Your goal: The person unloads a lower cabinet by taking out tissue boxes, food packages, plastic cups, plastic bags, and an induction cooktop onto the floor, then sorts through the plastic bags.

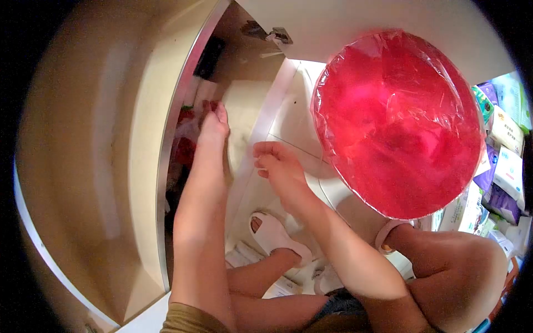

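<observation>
My left hand (215, 121) reaches into a low cabinet (244, 105), at some packages (194, 94) in pale and red colours. Its fingers are in shadow, and whether they grip a package I cannot make out. Outside the cabinet, over the tiled floor, my right hand (282, 169) hovers with loosely bent fingers and nothing in them. To its right stands a large round bin (400, 127) lined with a shiny red plastic bag.
An open cabinet door (355, 22) with a metal hinge (280, 36) is behind the bin. Several wrapped tissue packs (506, 172) are piled at the right. A cabinet board (150, 139) rises at the left. My feet in pale sandals (277, 238) are below my hands.
</observation>
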Demonstrator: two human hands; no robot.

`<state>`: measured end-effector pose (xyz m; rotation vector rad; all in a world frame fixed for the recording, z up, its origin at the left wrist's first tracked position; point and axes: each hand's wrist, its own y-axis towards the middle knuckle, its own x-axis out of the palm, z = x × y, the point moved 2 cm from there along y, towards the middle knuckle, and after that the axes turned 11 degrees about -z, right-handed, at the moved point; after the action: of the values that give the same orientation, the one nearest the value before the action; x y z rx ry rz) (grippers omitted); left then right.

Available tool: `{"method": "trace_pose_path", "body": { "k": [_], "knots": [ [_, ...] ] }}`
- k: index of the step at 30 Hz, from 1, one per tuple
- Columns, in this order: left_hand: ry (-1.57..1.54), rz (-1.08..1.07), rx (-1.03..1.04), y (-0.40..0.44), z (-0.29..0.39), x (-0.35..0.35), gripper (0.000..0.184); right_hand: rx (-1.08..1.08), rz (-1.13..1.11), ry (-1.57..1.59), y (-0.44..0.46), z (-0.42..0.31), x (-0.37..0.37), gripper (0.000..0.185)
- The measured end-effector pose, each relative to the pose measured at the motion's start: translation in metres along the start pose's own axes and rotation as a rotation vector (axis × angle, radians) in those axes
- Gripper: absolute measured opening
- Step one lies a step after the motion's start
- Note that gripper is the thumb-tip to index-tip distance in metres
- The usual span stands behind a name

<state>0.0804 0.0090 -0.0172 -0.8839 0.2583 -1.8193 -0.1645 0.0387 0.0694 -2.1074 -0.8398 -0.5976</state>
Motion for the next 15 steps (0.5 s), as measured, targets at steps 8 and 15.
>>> {"method": "trace_pose_path", "body": {
  "k": [8,15],
  "knots": [
    [-0.235,0.063,-0.013,0.038,0.017,0.007,0.018,-0.075,-0.028,-0.028,0.015,0.019,-0.008,0.025],
    [-0.206,0.073,0.002,0.066,0.015,-0.008,0.008,-0.027,0.002,0.033,0.01,0.009,-0.012,0.024]
  ]
}}
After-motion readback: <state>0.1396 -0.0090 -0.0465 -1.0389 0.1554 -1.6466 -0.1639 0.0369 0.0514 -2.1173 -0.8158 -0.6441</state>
